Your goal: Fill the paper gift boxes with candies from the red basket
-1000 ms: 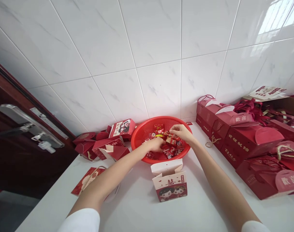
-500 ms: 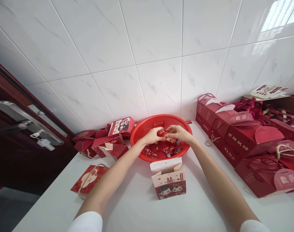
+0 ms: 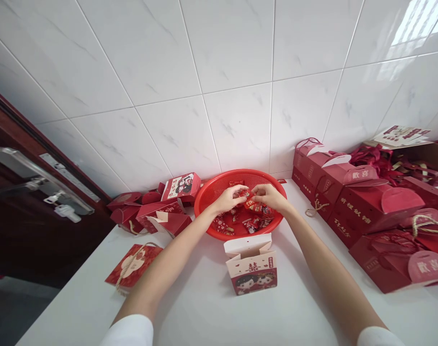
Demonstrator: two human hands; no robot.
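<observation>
Both hands are over a red plastic basket (image 3: pixel 205 192) that holds several small red wrapped packets (image 3: pixel 251 224). My left hand (image 3: pixel 230 199) has its fingers closed on a red packet (image 3: pixel 248 195) at the basket's middle. My right hand (image 3: pixel 268 196) pinches the other side, close to the left fingertips; the same red wrapper shows between them. Just in front of the basket stands an open gift box (image 3: pixel 253 276), cream and red with two cartoon faces, its top flaps up.
Red folded boxes (image 3: pixel 161 214) lie left of the basket, and a red box with a rope handle (image 3: pixel 132 264) is nearer. Large red gift boxes (image 3: pixel 359 206) line the right. A tiled wall (image 3: pixel 237 129) rises behind the white table (image 3: pixel 204 312); a door is left.
My hands have shifted slightly, with the fingers of both now close together at the red packet. The box and basket have stayed in place.
</observation>
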